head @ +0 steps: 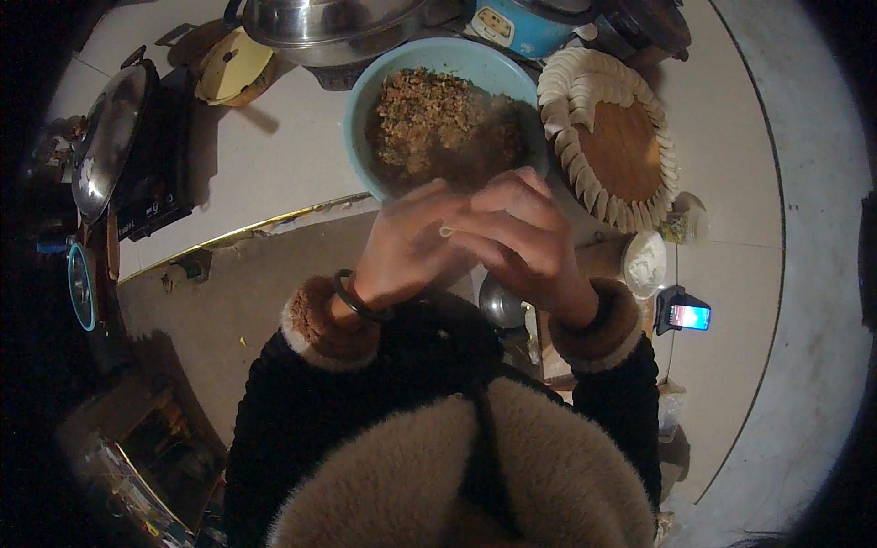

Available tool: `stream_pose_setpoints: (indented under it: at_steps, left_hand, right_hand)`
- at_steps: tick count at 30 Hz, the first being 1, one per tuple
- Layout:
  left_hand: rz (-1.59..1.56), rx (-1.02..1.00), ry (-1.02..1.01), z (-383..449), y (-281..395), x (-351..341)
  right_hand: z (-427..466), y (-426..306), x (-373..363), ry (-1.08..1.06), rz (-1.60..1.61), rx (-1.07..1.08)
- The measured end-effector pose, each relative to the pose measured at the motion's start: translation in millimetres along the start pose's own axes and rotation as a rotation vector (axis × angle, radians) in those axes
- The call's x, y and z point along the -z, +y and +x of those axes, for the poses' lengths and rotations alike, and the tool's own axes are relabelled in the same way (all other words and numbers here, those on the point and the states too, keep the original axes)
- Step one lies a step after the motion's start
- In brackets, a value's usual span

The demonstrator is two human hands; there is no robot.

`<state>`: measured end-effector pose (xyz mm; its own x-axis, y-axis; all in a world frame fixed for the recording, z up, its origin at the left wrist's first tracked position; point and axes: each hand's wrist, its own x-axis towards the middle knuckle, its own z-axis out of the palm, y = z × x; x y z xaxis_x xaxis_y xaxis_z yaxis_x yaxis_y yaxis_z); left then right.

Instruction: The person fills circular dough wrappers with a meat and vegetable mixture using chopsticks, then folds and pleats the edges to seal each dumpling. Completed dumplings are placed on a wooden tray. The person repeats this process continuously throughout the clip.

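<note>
My left hand [416,240], with a dark bangle at its wrist, and my right hand [524,229] meet at the near rim of a light blue basin [360,147]. Between their fingers shows a small pale edge of dough [447,231], probably a dumpling; the hands hide the rest of it. Chopped filling [442,123] lies in the basin, its near part in shadow. To the right is a round wooden board [620,151], with folded dumplings [582,175] lined around its edge and more in a second row at the upper left.
A bowl of white flour [645,264] and a lit phone on a stand [688,316] sit at right. Behind the basin are a steel pot [329,27] and a blue rice cooker [527,31]. At left are a yellow-lidded pot [234,67] and a lidded wok [113,140] on a cooktop.
</note>
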<state>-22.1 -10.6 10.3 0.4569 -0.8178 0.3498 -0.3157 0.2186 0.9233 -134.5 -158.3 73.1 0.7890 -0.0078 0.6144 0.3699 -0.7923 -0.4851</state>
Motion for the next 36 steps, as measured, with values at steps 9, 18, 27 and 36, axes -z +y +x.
stream_pose_setpoints:
  at_steps: [9,18,27,36]
  left_hand:
    - [0.076,0.044,-0.011,7,20,0]
    - [0.155,0.025,-0.021,5,13,-3]
    - [-0.758,0.387,-0.008,-5,-20,-5]
    - [-0.61,0.262,0.064,-6,-25,-17]
  right_hand:
    - [7,-8,2,-0.056,-0.042,-0.037]
    - [3,-3,0,-0.063,-0.047,0.056]
    - [-22,1,2,0.061,0.219,-0.495]
    - [-16,-6,1,0.26,0.252,-0.45]
